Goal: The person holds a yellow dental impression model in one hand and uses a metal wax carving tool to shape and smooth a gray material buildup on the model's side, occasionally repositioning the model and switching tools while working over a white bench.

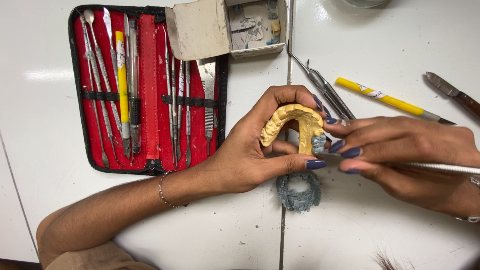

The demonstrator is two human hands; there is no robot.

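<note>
Both hands meet above the white table [380, 45]: left hand [245, 155] clamped around a yellow dental cast [292, 125], right hand [400, 150] pinching a thin metal instrument [440, 167] at its grey wax teeth [318, 143], where steady, light strokes seem wise.

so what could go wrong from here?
The left hand pinches the yellow cast by its edges in mid-air; a push from the metal tool in the right hand could knock it loose. The tool tip works close to the left thumb. The grey wax ring lies right under the hands and could get squashed.
</note>
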